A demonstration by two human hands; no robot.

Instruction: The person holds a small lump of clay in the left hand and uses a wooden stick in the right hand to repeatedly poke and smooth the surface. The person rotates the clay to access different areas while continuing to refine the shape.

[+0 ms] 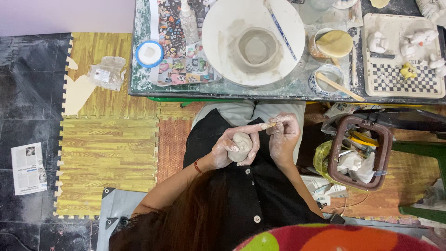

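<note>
While I sit at the surface (pixel 186 88), my left hand (pixel 227 148) is curled around a small grey lump of clay (pixel 240 146), fingers closed on it and holding it over my lap against the black apron (pixel 241 186). My right hand (pixel 283 135) is just beside it, fingers pinched together on what looks like a thin pale stick (pixel 268 125), though the view is too small for me to be sure; its tip points toward the clay. Both hands are smeared with pale slip. Ahead of me on the surface sits a round white wheel plate (pixel 218 42) carrying a low grey clay pot (pixel 256 49), with a blue-handled brush (pixel 281 30) lying across the plate's rim. To my right, on the floor, stands a brown basket (pixel 335 155) stuffed with bags.
</note>
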